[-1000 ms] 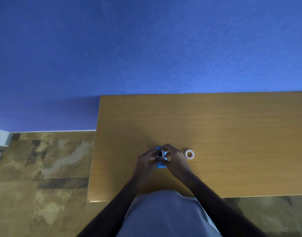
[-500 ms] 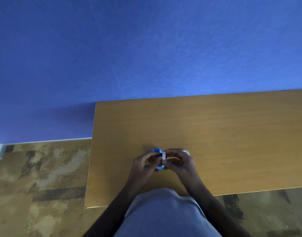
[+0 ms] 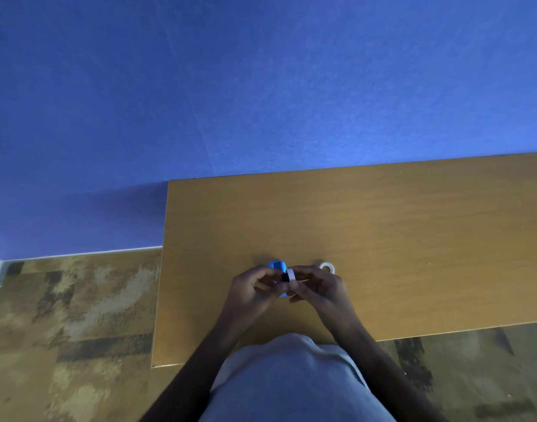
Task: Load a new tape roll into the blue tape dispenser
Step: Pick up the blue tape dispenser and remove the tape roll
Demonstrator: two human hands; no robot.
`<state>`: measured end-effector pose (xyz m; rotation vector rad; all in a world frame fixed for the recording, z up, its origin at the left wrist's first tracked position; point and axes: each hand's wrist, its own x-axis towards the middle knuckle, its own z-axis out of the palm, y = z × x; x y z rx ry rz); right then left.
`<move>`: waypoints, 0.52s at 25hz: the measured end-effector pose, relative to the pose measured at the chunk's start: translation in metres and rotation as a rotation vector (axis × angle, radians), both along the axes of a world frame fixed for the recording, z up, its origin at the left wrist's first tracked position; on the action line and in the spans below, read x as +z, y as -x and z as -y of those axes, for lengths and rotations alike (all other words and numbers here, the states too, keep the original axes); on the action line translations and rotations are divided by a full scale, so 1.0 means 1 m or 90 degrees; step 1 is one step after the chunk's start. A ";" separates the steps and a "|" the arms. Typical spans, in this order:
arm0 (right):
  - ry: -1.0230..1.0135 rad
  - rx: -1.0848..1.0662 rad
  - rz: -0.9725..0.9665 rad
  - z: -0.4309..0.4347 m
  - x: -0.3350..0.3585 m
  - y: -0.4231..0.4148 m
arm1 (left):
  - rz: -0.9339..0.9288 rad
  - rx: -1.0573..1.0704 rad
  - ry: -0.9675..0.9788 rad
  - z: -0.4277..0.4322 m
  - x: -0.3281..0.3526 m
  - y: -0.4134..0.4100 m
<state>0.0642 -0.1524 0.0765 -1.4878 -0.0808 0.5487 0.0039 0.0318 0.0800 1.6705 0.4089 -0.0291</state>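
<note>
Fingertips of the right hand (image 3: 317, 286) pinched on a small white tape roll (image 3: 291, 275), held edge-on at the middle of the grip. Left hand (image 3: 251, 292) curled around the blue tape dispenser (image 3: 278, 266), its rounded top peeking out above the knuckles, roll right against its side; whether seated inside or only pressed close, cannot tell. Both hands close together, low over the wooden table (image 3: 383, 239), near its front edge. Second tape ring (image 3: 327, 267) lying flat just beyond the right hand, partly hidden by the knuckles. Smooth, grained tabletop stretching wide to the right and back toward the blue wall (image 3: 261, 86); left edge of the table close by. Mottled brown floor (image 3: 78, 315) below on the left.
</note>
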 end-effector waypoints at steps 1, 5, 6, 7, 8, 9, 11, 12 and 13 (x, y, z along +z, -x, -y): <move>-0.004 -0.007 0.009 0.000 0.001 0.001 | 0.012 -0.004 -0.009 0.000 0.003 0.001; -0.012 -0.059 0.021 -0.003 0.001 0.002 | 0.054 0.012 -0.043 0.002 0.006 0.002; -0.009 -0.067 0.027 -0.004 0.002 0.002 | 0.067 0.014 -0.052 0.003 0.004 0.002; -0.005 -0.073 0.034 -0.005 0.002 0.002 | 0.079 0.016 -0.058 0.003 0.002 0.002; -0.003 -0.078 0.039 -0.006 0.003 0.002 | 0.089 0.018 -0.061 0.003 0.002 0.001; -0.005 -0.081 0.040 -0.007 0.003 0.002 | 0.096 0.018 -0.058 0.002 0.001 0.001; -0.015 -0.088 0.029 -0.009 0.002 0.001 | 0.103 0.012 -0.045 0.000 0.002 0.000; -0.022 -0.091 0.022 -0.009 0.001 0.000 | 0.102 0.010 -0.041 0.000 0.002 -0.001; -0.029 -0.094 0.017 -0.010 0.001 -0.001 | 0.097 0.009 -0.039 0.000 0.001 -0.002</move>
